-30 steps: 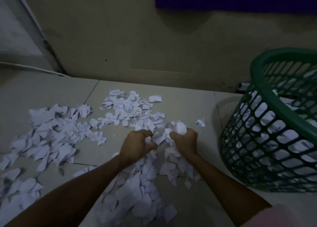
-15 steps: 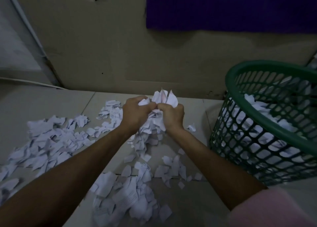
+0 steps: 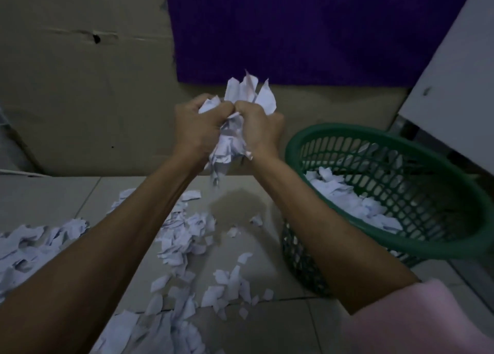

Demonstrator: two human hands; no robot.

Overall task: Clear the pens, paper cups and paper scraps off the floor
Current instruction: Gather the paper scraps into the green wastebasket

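A bunch of white paper scraps (image 3: 232, 137) is squeezed between my left hand (image 3: 196, 129) and my right hand (image 3: 260, 129), both closed around it and raised well above the floor. Some pieces stick out above my fingers and some hang below. The held bunch is left of the green plastic basket (image 3: 347, 137), which has scraps in its bottom. Many loose scraps (image 3: 184, 236) lie scattered on the tiled floor below my arms and to the left (image 3: 29, 246). No pens or cups are in sight.
A cardboard sheet (image 3: 80, 100) leans against the wall behind, with a purple cloth (image 3: 294, 27) hanging over it. A white panel (image 3: 454, 86) stands at the right behind the basket. The room is dim.
Both hands have lifted the bunch of scraps from floor level up and slightly toward the basket. A few pieces fell away and stay on the tiles.
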